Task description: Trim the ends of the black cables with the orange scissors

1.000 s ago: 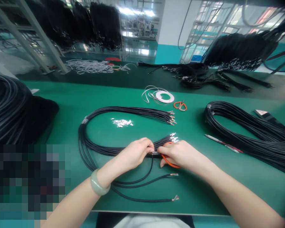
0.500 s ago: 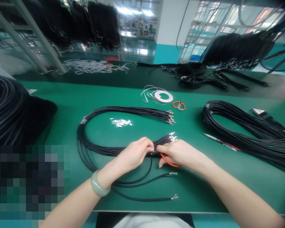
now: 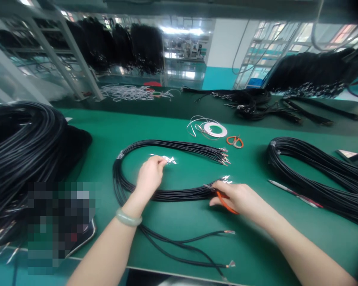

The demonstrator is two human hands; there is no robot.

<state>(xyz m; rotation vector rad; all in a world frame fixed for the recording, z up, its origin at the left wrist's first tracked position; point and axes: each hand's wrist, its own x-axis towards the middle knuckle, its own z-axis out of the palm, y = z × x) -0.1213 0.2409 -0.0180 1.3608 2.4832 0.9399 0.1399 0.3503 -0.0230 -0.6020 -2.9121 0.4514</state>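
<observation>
Scissors [image 3: 226, 203] in right hand [image 3: 238, 194]; cables [image 3: 181, 195] alongside

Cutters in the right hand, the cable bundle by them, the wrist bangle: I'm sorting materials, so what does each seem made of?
Cutters: smooth orange plastic or rubber, probably; metal at the grey blade.
Cable bundle: seemingly black plastic or rubber, judging by its soft sheen and smooth bends.
Bangle: pale green and glossy, perhaps jade, glass or plastic.
</observation>
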